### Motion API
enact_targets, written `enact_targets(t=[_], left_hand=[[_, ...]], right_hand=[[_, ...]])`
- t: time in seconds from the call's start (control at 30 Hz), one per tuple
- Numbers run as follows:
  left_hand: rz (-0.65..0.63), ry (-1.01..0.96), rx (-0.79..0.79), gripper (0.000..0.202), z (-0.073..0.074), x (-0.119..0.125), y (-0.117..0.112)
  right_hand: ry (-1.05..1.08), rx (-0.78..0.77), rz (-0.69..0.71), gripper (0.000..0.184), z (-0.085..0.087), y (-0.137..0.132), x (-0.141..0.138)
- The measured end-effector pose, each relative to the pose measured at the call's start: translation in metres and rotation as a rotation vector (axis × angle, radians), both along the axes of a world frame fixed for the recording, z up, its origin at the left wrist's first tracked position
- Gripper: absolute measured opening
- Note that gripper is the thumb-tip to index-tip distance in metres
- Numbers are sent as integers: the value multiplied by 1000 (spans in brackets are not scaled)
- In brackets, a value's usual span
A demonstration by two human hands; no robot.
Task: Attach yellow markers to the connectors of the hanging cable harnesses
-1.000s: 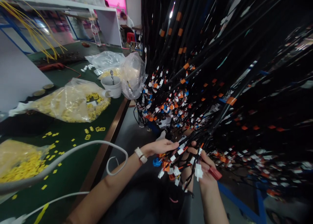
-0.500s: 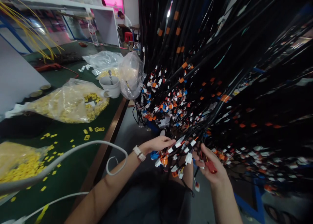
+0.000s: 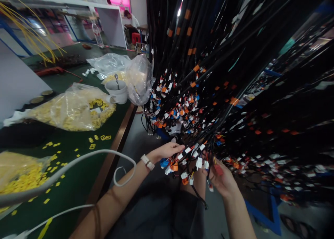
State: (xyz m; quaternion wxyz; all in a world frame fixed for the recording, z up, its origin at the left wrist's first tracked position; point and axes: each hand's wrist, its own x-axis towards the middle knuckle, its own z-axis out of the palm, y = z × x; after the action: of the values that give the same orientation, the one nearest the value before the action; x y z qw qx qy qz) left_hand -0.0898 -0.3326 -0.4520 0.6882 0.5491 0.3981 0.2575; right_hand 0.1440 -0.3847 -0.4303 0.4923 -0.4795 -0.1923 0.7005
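With the left hand (image 3: 167, 150) pinching cables (image 3: 211, 133), the right hand (image 3: 224, 181), grip unclear, has edged right beside the red plug (image 3: 218, 169), seemingly exposing white plugs (image 3: 199, 162).

I see a gap between the tabletop (image 3: 78, 185) and the left hand (image 3: 167, 150), but a white hose (image 3: 104, 151) loops into it and hanging cables (image 3: 180, 40) block the right.

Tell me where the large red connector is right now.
In the head view, the large red connector is below and right of centre, at the right hand, just right of the dangling white connectors.
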Motion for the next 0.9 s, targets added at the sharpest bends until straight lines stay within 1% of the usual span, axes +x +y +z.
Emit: enact_targets(t=[0.1,0.27,0.37,0.43,0.5,0.57,0.67,0.8,0.9], left_hand=[[14,-23,-6,55,-3,0,1],[44,-24,-6,54,-8,-1,3],[43,-22,-9,54,-11,0,4],[42,-40,-12,53,-13,0,4],[42,-65,-24,52,-14,1,3],[41,-81,-42,51,-14,0,1],[34,-79,-32,49,-13,-2,0],[25,-65,-2,49,-13,-6,2],[24,-60,15,50,-14,-5,2]], right_hand=[[-51,35,31,33,-7,-1,-4],[-160,76,74,40,-10,-5,-6],[-315,127,137,39,-11,-7,-5],[-471,181,159,31,-10,-6,-6],[-608,261,179,23,-8,-4,-9],[-683,306,204,17,-4,-4,-13],[-731,261,234,13,4,-10,-19],[-718,213,374,27,16,-22,-18],[-736,214,440,31,20,-26,-10]])
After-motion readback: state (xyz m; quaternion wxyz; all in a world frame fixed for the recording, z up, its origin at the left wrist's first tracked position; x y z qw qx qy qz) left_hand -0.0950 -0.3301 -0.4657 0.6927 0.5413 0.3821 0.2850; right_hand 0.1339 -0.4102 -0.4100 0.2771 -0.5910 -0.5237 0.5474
